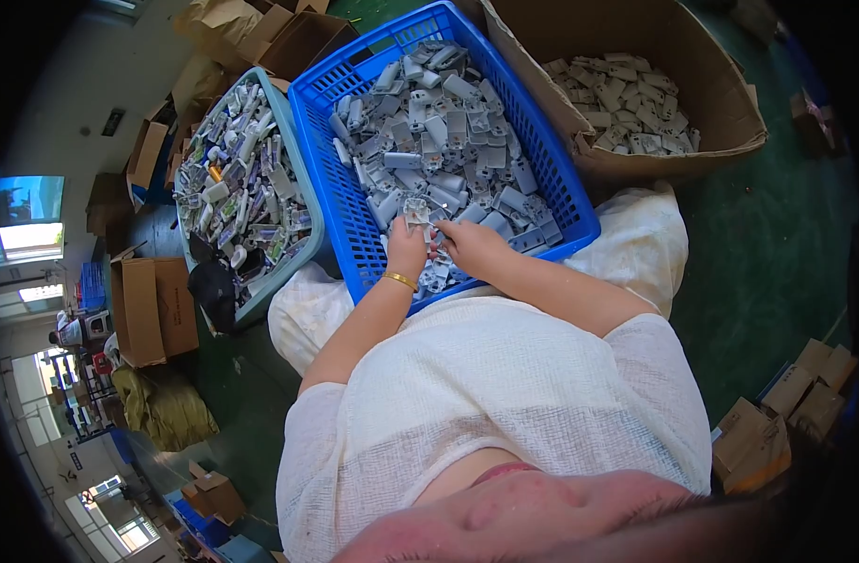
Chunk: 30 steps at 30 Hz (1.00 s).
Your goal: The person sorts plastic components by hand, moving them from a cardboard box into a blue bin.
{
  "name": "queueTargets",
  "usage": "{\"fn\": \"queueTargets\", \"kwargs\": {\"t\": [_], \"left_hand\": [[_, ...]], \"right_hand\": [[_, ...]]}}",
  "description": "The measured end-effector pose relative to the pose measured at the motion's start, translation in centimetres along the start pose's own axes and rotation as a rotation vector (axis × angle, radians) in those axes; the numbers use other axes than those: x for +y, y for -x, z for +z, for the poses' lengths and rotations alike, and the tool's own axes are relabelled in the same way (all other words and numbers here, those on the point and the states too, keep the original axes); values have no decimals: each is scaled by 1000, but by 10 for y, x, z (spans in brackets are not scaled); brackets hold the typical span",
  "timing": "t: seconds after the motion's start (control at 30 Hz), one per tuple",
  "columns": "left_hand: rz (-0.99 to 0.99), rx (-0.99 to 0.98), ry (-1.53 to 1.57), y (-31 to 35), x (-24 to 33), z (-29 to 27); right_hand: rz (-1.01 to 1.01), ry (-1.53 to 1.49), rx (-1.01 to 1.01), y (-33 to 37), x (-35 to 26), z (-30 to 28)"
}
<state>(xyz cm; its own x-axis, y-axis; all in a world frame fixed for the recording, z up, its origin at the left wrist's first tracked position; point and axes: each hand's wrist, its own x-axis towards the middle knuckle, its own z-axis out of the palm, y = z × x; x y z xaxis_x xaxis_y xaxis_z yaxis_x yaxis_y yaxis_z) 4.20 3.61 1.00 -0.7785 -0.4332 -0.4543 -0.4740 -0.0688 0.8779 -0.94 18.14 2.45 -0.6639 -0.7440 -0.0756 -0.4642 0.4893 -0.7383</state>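
Observation:
My left hand (409, 249) is closed on a small translucent plastic housing (416, 210), held upright over the near part of a blue slatted crate (350, 225). Close by on the right, my right hand (475, 248) has its thumb and fingers pinched together at the housing's edge. Whatever lies between those fingertips is too small to make out. Beneath both hands the crate is heaped with loose white and grey plastic casings (439, 131). Some clear pieces (436, 275) lie at its near end, partly hidden by my hands.
Left of the crate, a pale green bin (309, 202) holds mixed small parts, with a black bag (212, 293) at its near corner. A large cardboard box (669, 167) with white casings stands at the far right. Cardboard boxes (154, 310) sit farther left, others (751, 441) at the lower right.

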Motion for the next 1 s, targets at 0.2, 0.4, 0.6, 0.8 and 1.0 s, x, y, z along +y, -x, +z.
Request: {"fn": "queueTargets", "kwargs": {"t": [0.2,0.4,0.6,0.8,1.0], "left_hand": [[-84,95,136,-8,-5,9],[44,85,-198,-27,-11,0],[38,-55,-918,-79,4,-15],[159,-712,654,-44,162,72],[473,-136,270,-103,122,57]], "right_hand": [[67,-53,-26,-11,7,1],[123,-42,22,-10,15,-5],[243,191,-244,-15,32,7],[292,116,-283,-16,33,-3],[240,38,-140,-14,37,-8]]}}
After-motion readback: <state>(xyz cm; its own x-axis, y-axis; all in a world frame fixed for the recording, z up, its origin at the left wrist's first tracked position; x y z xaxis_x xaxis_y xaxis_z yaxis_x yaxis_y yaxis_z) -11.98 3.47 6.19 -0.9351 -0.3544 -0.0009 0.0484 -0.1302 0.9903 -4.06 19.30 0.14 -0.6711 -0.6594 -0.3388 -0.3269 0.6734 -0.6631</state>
